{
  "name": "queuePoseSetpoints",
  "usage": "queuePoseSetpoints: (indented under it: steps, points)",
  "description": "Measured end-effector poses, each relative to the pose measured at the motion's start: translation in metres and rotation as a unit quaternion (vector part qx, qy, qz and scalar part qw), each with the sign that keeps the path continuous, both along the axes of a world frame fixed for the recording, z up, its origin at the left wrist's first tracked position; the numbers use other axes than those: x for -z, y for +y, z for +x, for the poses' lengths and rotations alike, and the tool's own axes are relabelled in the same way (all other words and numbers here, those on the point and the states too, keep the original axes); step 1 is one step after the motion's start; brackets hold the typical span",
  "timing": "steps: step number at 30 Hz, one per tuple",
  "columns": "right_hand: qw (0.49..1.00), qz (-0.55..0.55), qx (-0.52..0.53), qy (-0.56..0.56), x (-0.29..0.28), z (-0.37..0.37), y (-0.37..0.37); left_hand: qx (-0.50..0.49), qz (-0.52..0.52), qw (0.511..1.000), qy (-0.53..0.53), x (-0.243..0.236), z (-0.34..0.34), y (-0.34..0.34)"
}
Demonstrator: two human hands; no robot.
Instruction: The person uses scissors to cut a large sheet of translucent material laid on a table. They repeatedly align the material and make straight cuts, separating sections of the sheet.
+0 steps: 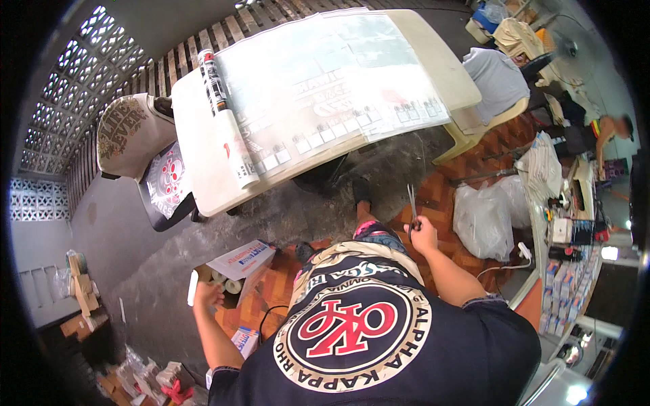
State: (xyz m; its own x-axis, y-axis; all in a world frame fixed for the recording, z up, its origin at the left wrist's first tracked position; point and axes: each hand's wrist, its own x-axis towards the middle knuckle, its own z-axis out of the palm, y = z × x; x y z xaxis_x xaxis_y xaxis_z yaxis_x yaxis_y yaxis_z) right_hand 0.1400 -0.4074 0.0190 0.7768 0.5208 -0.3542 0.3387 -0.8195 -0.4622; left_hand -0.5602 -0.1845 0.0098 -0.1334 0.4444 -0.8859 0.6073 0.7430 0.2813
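Holding scissors (410, 196) in the right hand (423, 235), fingers closed around the handles, blades pointing away from the body toward the table (443, 57). Blade tips look slightly apart. Scissors are in the air over the gap between table and body, well apart from the tabletop.

Left hand (208, 295) is out at the other side, fingers partly curled, at a narrow white piece (192, 288). Can't tell if that piece is gripped or only touched, or if it belongs to the carton. Open carton (242, 261), white with blue and red print, sits just beside that hand; pale rolls (231, 285) inside.

Table: white top, large pale printed sheet (318, 81) spread over most of it, overhanging the near edge. Printed roll (233, 149) lies along the sheet's left side, its near end by the table's edge.

Left of table: chair with a printed beige shirt (132, 132) over its back, skull-print cloth (166, 179) on the seat. Right of table: cream chair (467, 141) with grey cloth (497, 81) on it. Translucent plastic bag (482, 222) on the brown patterned floor (440, 196), right of the scissors. Another person (604, 135) at far right, near stacked goods.
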Motion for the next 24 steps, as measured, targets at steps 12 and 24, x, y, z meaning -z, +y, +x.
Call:
queuePoseSetpoints:
  steps: [12,24]
  points:
    - [0.985,0.149,-0.076,0.049,-0.039,0.182,0.377,0.213,0.547,0.773,0.241,-0.073,0.391,0.188]
    - [0.996,-0.036,-0.078,-0.031,-0.051,0.163,0.432,0.104,0.508,0.819,0.247,-0.026,0.388,0.195]
